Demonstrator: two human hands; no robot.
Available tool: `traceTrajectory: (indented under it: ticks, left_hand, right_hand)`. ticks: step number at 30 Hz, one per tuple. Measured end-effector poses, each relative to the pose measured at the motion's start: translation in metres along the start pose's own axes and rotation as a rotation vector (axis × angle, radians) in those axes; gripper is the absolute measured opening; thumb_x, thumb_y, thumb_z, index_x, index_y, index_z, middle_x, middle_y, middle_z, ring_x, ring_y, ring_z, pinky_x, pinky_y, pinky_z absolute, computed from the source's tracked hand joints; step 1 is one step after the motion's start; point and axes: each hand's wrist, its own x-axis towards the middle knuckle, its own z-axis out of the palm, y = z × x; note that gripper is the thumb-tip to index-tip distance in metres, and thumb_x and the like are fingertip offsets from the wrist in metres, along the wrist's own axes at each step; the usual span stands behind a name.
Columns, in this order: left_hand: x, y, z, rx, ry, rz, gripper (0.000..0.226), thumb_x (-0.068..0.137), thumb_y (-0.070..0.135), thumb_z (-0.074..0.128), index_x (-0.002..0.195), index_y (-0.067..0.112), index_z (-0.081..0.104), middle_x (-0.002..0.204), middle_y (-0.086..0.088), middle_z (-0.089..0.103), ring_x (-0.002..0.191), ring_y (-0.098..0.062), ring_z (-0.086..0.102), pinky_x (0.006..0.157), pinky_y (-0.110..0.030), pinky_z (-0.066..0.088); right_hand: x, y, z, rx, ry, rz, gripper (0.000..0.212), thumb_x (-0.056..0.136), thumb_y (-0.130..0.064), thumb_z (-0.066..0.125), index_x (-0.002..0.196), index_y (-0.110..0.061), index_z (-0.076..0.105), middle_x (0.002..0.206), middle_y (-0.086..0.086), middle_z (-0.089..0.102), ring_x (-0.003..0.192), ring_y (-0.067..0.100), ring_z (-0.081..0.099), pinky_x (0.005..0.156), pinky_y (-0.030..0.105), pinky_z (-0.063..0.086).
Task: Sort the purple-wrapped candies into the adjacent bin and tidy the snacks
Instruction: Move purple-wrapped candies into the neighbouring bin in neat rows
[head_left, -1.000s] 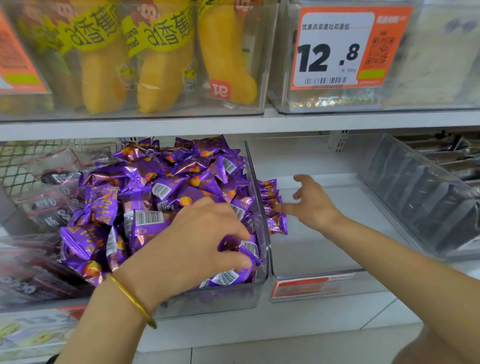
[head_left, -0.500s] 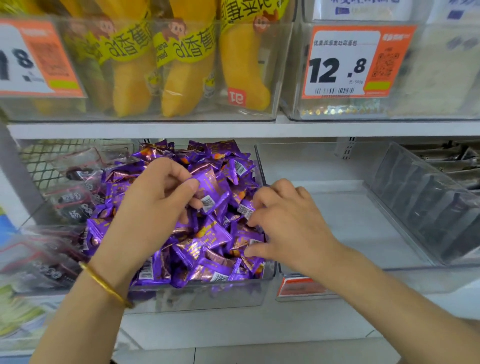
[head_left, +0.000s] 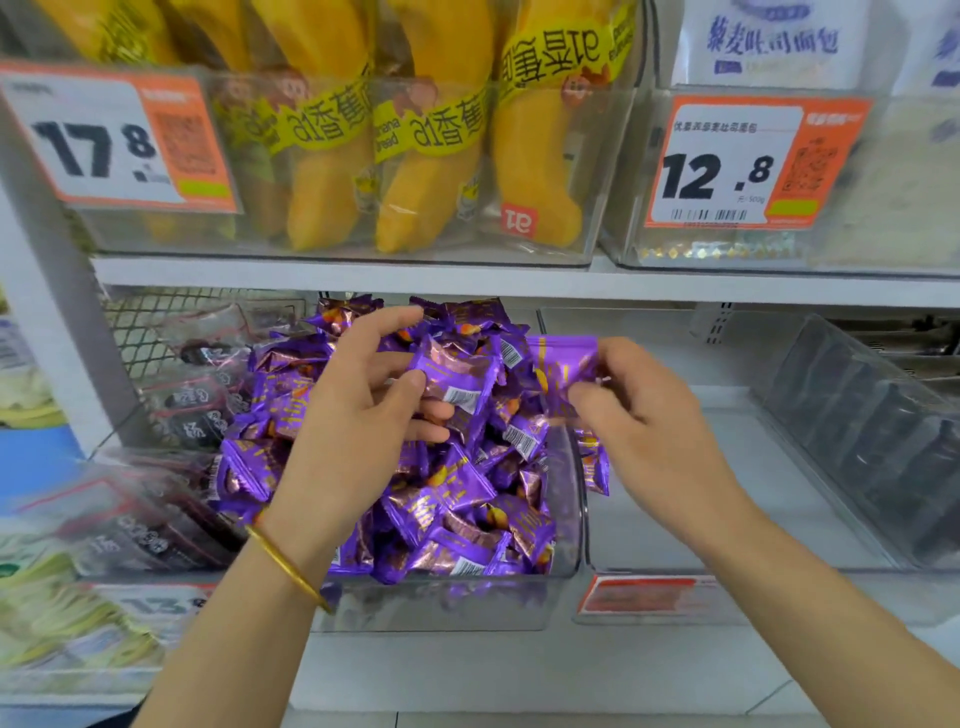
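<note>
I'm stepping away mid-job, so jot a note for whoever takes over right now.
Left hand holds a candy over the full bin.
Right hand pinches a second candy beside it.
Done: a few candies lie in the adjacent bin, against its left wall.
Left: the pile sits mostly in the full bin; move more across, then tidy.

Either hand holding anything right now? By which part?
Both: the left hand pinches a purple candy by its left edge; the right hand pinches another candy by its right edge.
</note>
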Motion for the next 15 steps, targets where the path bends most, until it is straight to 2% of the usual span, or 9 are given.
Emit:
traceTrajectory:
  ticks: [2, 3, 5, 7, 9, 10, 12, 13, 15]
  left_hand:
    - [-0.002, 0.001, 0.004, -0.015, -0.061, -0.028, 0.040, 0.094, -0.008, 0.039, 0.102, 0.026, 0.057, 0.095, -0.005, 0.060, 0.068, -0.014, 0.063, 0.062, -0.024, 0.057]
    - [-0.004, 0.002, 0.006, -0.023, -0.093, -0.042, 0.039, 0.094, -0.009, 0.039, 0.100, 0.023, 0.060, 0.101, -0.005, 0.060, 0.069, -0.013, 0.062, 0.064, -0.024, 0.057]
    - [-0.006, 0.003, 0.010, -0.033, -0.147, -0.065, 0.037, 0.093, -0.010, 0.039, 0.098, 0.017, 0.063, 0.105, -0.009, 0.061, 0.072, -0.013, 0.061, 0.069, -0.026, 0.058]
    - [-0.006, 0.003, 0.012, -0.035, -0.183, -0.082, 0.035, 0.092, -0.011, 0.040, 0.097, 0.013, 0.065, 0.105, -0.019, 0.062, 0.077, -0.013, 0.063, 0.076, -0.031, 0.058]
    - [-0.007, 0.003, 0.015, -0.046, -0.220, -0.106, 0.029, 0.087, -0.005, 0.049, 0.097, 0.014, 0.068, 0.094, -0.028, 0.059, 0.078, -0.012, 0.066, 0.088, -0.042, 0.054]
    - [-0.008, 0.003, 0.017, -0.072, -0.231, -0.116, 0.023, 0.082, 0.002, 0.055, 0.095, 0.015, 0.069, 0.090, -0.026, 0.059, 0.079, -0.012, 0.067, 0.090, -0.045, 0.052]
    - [-0.009, 0.004, 0.023, -0.141, -0.221, -0.114, 0.008, 0.078, 0.015, 0.069, 0.086, 0.015, 0.070, 0.099, -0.012, 0.067, 0.086, -0.012, 0.067, 0.084, -0.036, 0.055]
    - [-0.009, 0.004, 0.025, -0.140, -0.204, -0.089, 0.006, 0.078, 0.017, 0.072, 0.083, 0.015, 0.069, 0.104, -0.004, 0.068, 0.089, -0.016, 0.066, 0.081, -0.031, 0.056]
    - [-0.008, 0.002, 0.028, -0.080, -0.198, -0.041, 0.010, 0.081, 0.007, 0.065, 0.086, 0.015, 0.065, 0.108, 0.000, 0.067, 0.091, -0.025, 0.065, 0.078, -0.031, 0.057]
  right_hand:
    - [-0.001, -0.003, 0.000, 0.359, -0.060, 0.113, 0.020, 0.092, -0.001, 0.044, 0.091, -0.013, 0.059, 0.076, 0.004, 0.057, 0.057, 0.013, 0.057, 0.055, 0.025, 0.049]
    - [-0.001, -0.001, 0.001, 0.460, -0.065, 0.150, 0.018, 0.093, -0.001, 0.044, 0.098, -0.010, 0.059, 0.077, 0.005, 0.057, 0.055, 0.015, 0.056, 0.051, 0.027, 0.049]
    - [-0.001, 0.004, 0.002, 0.548, -0.013, 0.201, 0.016, 0.095, -0.004, 0.045, 0.106, -0.006, 0.056, 0.075, 0.005, 0.058, 0.052, 0.015, 0.053, 0.046, 0.025, 0.045]
    - [0.001, 0.008, -0.001, 0.632, 0.026, 0.244, 0.014, 0.095, -0.008, 0.045, 0.104, -0.004, 0.055, 0.073, 0.008, 0.057, 0.049, 0.013, 0.052, 0.043, 0.023, 0.042]
    - [0.002, 0.010, -0.004, 0.696, 0.016, 0.283, 0.015, 0.096, -0.010, 0.044, 0.101, -0.005, 0.057, 0.068, 0.007, 0.056, 0.047, 0.011, 0.051, 0.043, 0.022, 0.042]
    - [0.002, 0.010, -0.005, 0.711, 0.002, 0.297, 0.017, 0.096, -0.011, 0.043, 0.102, -0.006, 0.058, 0.066, 0.006, 0.057, 0.047, 0.011, 0.052, 0.043, 0.021, 0.043]
    - [0.002, 0.013, -0.006, 0.717, -0.029, 0.294, 0.021, 0.095, -0.015, 0.045, 0.108, -0.006, 0.058, 0.065, 0.004, 0.059, 0.048, 0.011, 0.052, 0.044, 0.022, 0.044]
    - [0.002, 0.013, -0.005, 0.707, -0.041, 0.278, 0.023, 0.092, -0.018, 0.048, 0.109, -0.005, 0.058, 0.067, 0.004, 0.059, 0.049, 0.011, 0.053, 0.045, 0.022, 0.045]
    - [0.002, 0.014, -0.005, 0.656, -0.055, 0.237, 0.028, 0.086, -0.019, 0.054, 0.110, -0.006, 0.059, 0.071, 0.006, 0.060, 0.051, 0.011, 0.053, 0.047, 0.022, 0.045]
